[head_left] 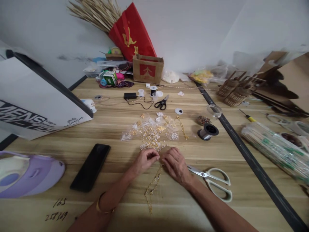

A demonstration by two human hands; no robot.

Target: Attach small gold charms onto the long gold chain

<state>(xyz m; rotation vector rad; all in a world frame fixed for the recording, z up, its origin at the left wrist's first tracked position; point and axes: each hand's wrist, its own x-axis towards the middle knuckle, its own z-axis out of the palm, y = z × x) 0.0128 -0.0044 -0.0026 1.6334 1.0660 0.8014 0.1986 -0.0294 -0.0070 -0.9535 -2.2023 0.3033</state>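
My left hand [146, 160] is pinched, thumb against forefinger, just below the bead pile; whatever is between the tips is too small to make out. Close beside it, my right hand [176, 165] has its fingers curled down with the tips near the table. From under those fingertips a thin gold chain [158, 176] with small beads trails toward me and lies in a narrow loop on the wood. Beyond both hands spreads a heap of clear and gold beads [152, 138], partly on small plastic bags [151, 123]. Another gold chain [182, 128] lies right of the heap.
White-handled scissors [218, 180] lie by my right wrist, a wire spool [208, 131] farther off. On the left are a black phone [90, 167] and a purple-and-white object [36, 174]. Black scissors [162, 103] and a paper bag [148, 69] stand or lie behind the beads.
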